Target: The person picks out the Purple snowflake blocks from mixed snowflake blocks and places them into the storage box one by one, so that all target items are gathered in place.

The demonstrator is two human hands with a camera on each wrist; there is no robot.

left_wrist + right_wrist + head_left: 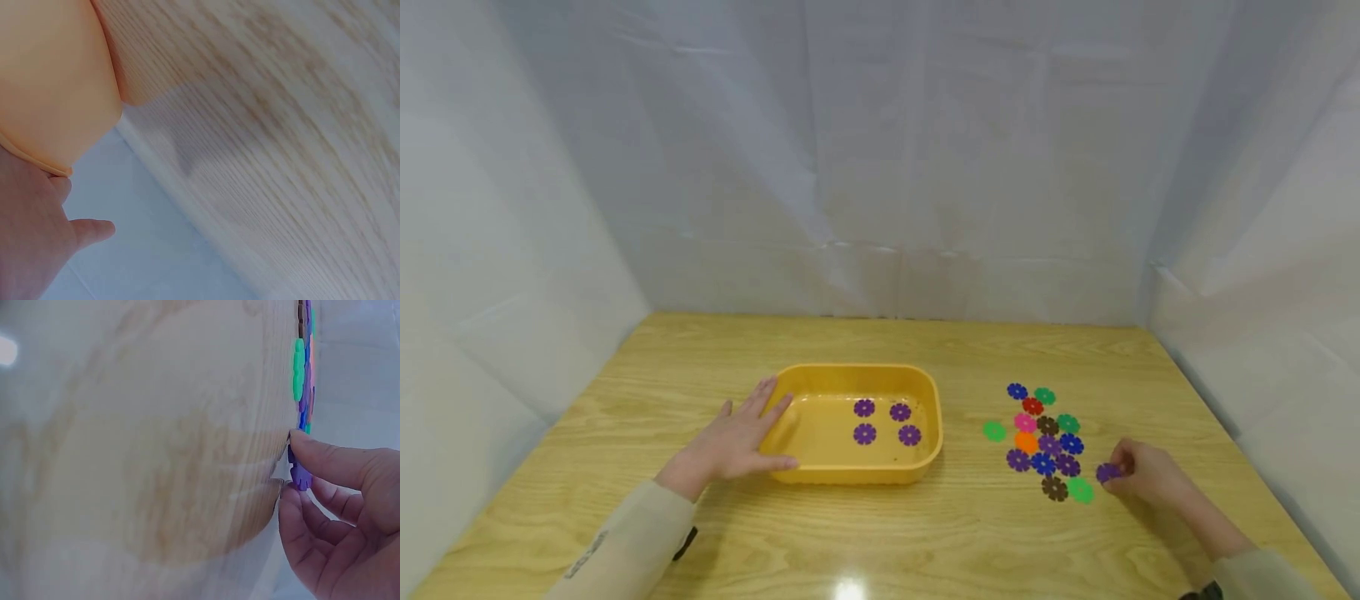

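The right hand (1146, 477) pinches a purple flower disc (1107, 472) between thumb and fingers (325, 464), low over the bench (880, 533) beside the pile of coloured discs (1043, 437). The left hand (733, 442), fingers straight, rests against the yellow tub (859, 477) (four purple discs inside).
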